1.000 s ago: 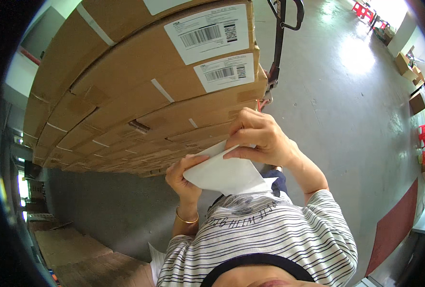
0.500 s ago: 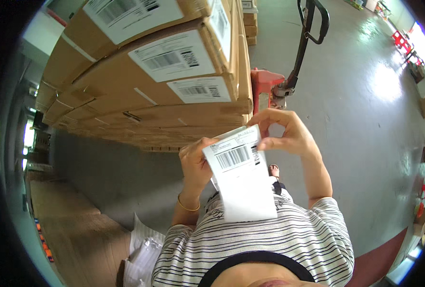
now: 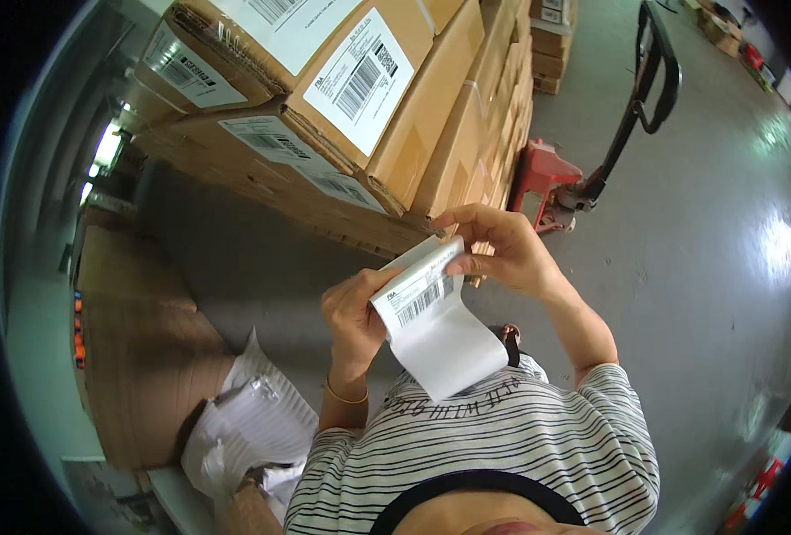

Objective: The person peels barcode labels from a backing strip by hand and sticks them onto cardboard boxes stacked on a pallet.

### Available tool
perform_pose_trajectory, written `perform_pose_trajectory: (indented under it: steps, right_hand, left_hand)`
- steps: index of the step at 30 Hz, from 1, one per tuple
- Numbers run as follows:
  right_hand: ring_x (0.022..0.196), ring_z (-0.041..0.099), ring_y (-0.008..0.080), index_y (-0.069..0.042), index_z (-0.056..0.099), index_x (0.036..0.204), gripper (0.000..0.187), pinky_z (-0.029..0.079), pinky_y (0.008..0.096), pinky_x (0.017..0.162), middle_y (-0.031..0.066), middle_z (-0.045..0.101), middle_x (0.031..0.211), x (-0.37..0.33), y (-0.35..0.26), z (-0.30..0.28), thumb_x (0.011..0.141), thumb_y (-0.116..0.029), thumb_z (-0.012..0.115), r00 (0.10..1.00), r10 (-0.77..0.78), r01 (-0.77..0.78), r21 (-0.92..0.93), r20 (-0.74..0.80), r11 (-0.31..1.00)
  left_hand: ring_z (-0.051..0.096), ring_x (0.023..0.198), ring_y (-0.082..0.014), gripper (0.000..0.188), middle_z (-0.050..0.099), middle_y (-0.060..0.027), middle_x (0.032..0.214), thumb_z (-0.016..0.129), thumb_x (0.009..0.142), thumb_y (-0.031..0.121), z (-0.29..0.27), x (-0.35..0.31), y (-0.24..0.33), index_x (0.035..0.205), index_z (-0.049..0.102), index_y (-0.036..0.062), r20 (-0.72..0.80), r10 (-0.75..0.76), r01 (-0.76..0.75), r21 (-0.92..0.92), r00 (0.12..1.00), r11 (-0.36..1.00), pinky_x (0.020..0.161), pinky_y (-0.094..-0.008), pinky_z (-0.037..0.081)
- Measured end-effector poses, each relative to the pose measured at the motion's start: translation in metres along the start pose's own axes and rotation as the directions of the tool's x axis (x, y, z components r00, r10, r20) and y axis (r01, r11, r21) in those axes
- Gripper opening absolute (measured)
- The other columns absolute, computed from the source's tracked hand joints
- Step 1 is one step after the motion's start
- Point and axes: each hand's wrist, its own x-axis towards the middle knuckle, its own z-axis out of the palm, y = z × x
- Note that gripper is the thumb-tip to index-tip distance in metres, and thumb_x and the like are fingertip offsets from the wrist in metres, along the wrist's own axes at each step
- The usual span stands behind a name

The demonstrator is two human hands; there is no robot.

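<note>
Brown cartons (image 3: pixel 453 134) fill the upper left, stacked several layers high, with one corner of the stack pointing toward the person just beyond the hands. To the right of the stack stands a red pallet jack (image 3: pixel 542 174), its black handle (image 3: pixel 672 85) slanting up to the right; more boxes (image 3: pixel 549 64) are piled farther back. A grey floor (image 3: pixel 672 294) spreads out on the right. At lower left, a large piece of brown cardboard (image 3: pixel 141 357) sits near a crumpled heap of white wrapping (image 3: pixel 248 432).

White labels (image 3: pixel 360 82) are stuck on the faces of the nearer cartons, some around the corner, each printed with a barcode and small lines of text; the clearest also has a square code. The strip of labels (image 3: pixel 444 343) in the hands carries a similar barcode near its upper end, and its blank lower part curls down in front of the striped shirt (image 3: pixel 467 455), which has dark lettering across it.

Both forearms are raised in front of the body, elbows bent. The left hand (image 3: pixel 355 316), with a thin bracelet (image 3: pixel 345 398) at the wrist, grips the strip's left edge. The right hand (image 3: pixel 509 254) arches over its upper right corner, fingers closed on it, thumb on the printed face.
</note>
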Motion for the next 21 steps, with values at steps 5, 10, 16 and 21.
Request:
perform_pose_trajectory:
  steps: [5,10,16,21]
  right_hand:
    - [0.080,0.058,0.0073,-0.002,0.069,0.109,0.034,0.048,0.0239,0.074,-0.0005,0.067,0.091,0.011,0.003,-0.018,0.076,-0.007,0.080,0.994,-0.107,0.108,-0.051,0.031,0.993]
    - [0.077,0.061,0.0186,-0.009,0.075,0.096,0.017,0.049,0.0301,0.066,0.0051,0.063,0.085,0.007,-0.002,-0.024,0.079,-0.007,0.076,0.941,-0.338,0.330,-0.273,0.022,0.903]
    - [0.087,0.061,0.0225,-0.006,0.073,0.099,0.023,0.049,0.0336,0.074,0.0055,0.065,0.096,0.024,-0.017,-0.030,0.078,-0.012,0.077,0.803,-0.585,0.577,-0.389,0.111,0.718]
    - [0.087,0.064,0.0210,-0.003,0.069,0.109,0.041,0.049,0.0342,0.078,0.0089,0.068,0.095,0.031,-0.012,-0.028,0.074,-0.022,0.081,0.934,-0.314,0.347,-0.222,0.170,0.911]
  left_hand:
    - [0.064,0.059,-0.0162,0.016,0.068,-0.0072,0.073,0.071,0.072,-0.003,0.009,-0.004,0.017,0.088,0.070,0.0031,-0.015,-0.108,0.108,-0.009,0.994,0.994,0.054,-0.0271,0.047]
    - [0.065,0.061,-0.0164,0.017,0.069,-0.0074,0.074,0.072,0.072,-0.002,0.007,-0.003,0.029,0.089,0.071,0.0030,-0.047,-0.170,0.174,0.101,0.984,0.980,0.055,-0.0275,0.048]
    - [0.068,0.063,-0.0173,0.017,0.071,-0.0103,0.075,0.072,0.074,0.000,-0.010,-0.015,0.035,0.091,0.072,0.0017,-0.152,-0.259,0.289,0.237,0.954,0.928,0.057,-0.0260,0.050]
    - [0.063,0.056,-0.0160,0.014,0.068,-0.0091,0.070,0.073,0.075,0.002,-0.008,-0.010,0.043,0.089,0.071,0.0012,-0.160,-0.244,0.283,0.299,0.956,0.911,0.053,-0.0263,0.046]
